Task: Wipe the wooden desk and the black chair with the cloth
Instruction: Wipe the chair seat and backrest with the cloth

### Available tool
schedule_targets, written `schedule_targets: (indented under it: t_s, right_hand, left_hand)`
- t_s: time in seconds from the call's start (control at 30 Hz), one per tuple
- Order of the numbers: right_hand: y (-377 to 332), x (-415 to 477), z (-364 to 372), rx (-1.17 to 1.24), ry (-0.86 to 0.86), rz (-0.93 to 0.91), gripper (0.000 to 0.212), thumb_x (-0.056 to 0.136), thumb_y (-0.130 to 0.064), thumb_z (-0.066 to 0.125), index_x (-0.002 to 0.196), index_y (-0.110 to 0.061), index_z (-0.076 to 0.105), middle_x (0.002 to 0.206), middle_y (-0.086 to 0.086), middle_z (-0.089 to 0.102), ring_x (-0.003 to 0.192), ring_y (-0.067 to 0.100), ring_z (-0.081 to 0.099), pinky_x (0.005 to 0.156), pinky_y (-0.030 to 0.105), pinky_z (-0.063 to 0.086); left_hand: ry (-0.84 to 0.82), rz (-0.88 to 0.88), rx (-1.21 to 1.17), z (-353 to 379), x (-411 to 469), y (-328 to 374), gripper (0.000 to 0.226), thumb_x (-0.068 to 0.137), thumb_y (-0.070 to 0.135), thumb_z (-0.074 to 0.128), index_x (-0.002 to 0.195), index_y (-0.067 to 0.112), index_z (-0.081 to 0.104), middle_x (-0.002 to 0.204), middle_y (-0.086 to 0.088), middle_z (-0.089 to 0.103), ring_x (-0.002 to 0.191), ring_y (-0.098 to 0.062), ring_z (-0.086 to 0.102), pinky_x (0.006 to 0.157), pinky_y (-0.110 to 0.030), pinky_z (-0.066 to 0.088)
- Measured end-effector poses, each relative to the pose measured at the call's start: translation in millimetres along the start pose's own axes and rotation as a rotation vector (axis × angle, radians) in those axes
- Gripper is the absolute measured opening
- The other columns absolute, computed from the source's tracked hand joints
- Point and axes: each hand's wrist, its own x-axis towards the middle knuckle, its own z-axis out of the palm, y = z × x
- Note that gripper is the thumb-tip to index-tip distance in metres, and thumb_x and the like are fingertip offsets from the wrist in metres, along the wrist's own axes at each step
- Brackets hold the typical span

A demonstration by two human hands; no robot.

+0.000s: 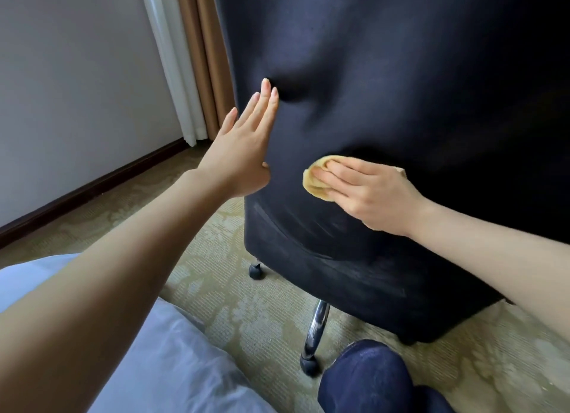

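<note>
Most likely a hotel room, or else a bedroom: indoors, furnished for sleep and for desk work.

Evidence noted:
- Fitted carpet, pale green-beige with a woven leaf pattern, running right up to the wall.
- Plain off-white wall at left, finished at the bottom with a dark wooden baseboard.
- Layered floor-length window dressing in the corner: white sheer just beside a tan drape.
- White bedding, soft and rumpled, at lower left.
- Black upholstered chair standing on the carpet, office type, with chrome leg and black caster.
</note>
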Motion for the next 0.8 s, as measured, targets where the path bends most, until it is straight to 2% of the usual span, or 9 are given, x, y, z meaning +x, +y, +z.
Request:
schedule_targets:
  t_s: [0.1,0.2,0.23,0.33,0.37,0.47,0.57,0.67,0.8]
  right_hand:
    - [-13.8,39.9,6.6,0.047,0.010,0.025,0.038,0.088,-0.008,0.040,0.109,-0.014,0.072,0.118,0.001,0.066,0.113,0.016,0.060,0.104,0.029,0.042]
    - [-39.2,68.0,26.3,0.103,-0.071,0.076,0.034,0.090,-0.024,0.051,0.120,-0.020,0.064,0.130,-0.004,0.058,0.124,0.012,0.049,0.110,0.027,0.033]
    - [-48.3,73.3,30.6,0.129,-0.075,0.117,0.032,0.089,-0.022,0.053,0.119,-0.019,0.066,0.126,-0.004,0.060,0.121,0.012,0.052,0.108,0.027,0.035]
    - [-64.9,80.5,47.2,0.251,-0.020,0.170,0.028,0.078,-0.005,0.052,0.091,-0.011,0.076,0.095,0.000,0.071,0.097,0.014,0.065,0.096,0.026,0.047]
    - [-69.6,77.0,51.1,0.255,-0.014,0.164,0.027,0.077,-0.005,0.053,0.088,-0.011,0.076,0.093,0.001,0.071,0.096,0.014,0.066,0.095,0.026,0.047]
    - [-88.2,61.2,69.0,0.203,-0.036,0.089,0.026,0.083,-0.010,0.057,0.102,-0.016,0.073,0.109,0.001,0.069,0.112,0.015,0.059,0.100,0.028,0.044]
    - [-101.5,45.3,79.8,0.216,-0.143,0.004,0.033,0.093,-0.009,0.043,0.116,-0.013,0.066,0.119,0.003,0.062,0.118,0.020,0.053,0.103,0.031,0.040]
    - [-109.2,23.4,81.3,0.185,-0.214,-0.107,0.026,0.087,-0.017,0.054,0.106,-0.017,0.072,0.113,0.000,0.064,0.110,0.018,0.057,0.100,0.030,0.042]
    - [-121.2,-23.8,80.4,0.166,-0.342,-0.237,0.019,0.077,-0.027,0.066,0.093,-0.025,0.076,0.114,-0.007,0.065,0.112,0.013,0.057,0.101,0.027,0.042]
  left_hand:
    - [0.046,0.019,-0.011,4.6,-3.4,-0.3,0.100,0.077,-0.001,0.052,0.150,0.015,-0.014,0.158,-0.002,-0.019,0.146,-0.015,-0.011,0.116,-0.034,-0.002]
    - [0.091,0.080,-0.020,13.5,-9.8,2.7,0.104,0.076,-0.005,0.055,0.150,0.021,-0.013,0.156,0.004,-0.021,0.146,-0.014,-0.013,0.116,-0.035,-0.003]
    - [0.094,0.115,-0.024,16.7,-13.6,5.0,0.106,0.075,-0.008,0.055,0.149,0.025,-0.014,0.154,0.008,-0.022,0.145,-0.013,-0.014,0.116,-0.037,-0.003]
    - [0.037,0.187,-0.019,33.5,-18.1,11.1,0.113,0.070,-0.014,0.051,0.144,0.034,-0.019,0.150,0.010,-0.027,0.144,-0.014,-0.016,0.117,-0.041,-0.001]
    - [0.016,0.189,-0.036,38.8,-19.6,13.1,0.115,0.069,-0.016,0.050,0.143,0.036,-0.020,0.149,0.009,-0.030,0.144,-0.015,-0.017,0.117,-0.042,-0.001]
    - [-0.029,0.145,-0.068,54.9,-18.4,18.3,0.117,0.067,-0.018,0.048,0.140,0.039,-0.023,0.145,0.008,-0.038,0.141,-0.018,-0.026,0.116,-0.046,0.000]
    - [-0.039,0.093,-0.018,65.6,-13.6,22.3,0.117,0.068,-0.013,0.052,0.138,0.038,-0.027,0.140,0.007,-0.044,0.136,-0.019,-0.033,0.115,-0.050,0.000]
    - [-0.015,0.075,0.022,70.4,-11.4,25.8,0.114,0.068,-0.009,0.054,0.138,0.034,-0.025,0.142,0.001,-0.039,0.139,-0.025,-0.028,0.115,-0.052,0.004]
    - [0.009,0.070,0.071,69.6,-13.0,26.3,0.110,0.071,-0.007,0.053,0.139,0.032,-0.025,0.143,-0.001,-0.037,0.144,-0.034,-0.015,0.115,-0.050,0.010]
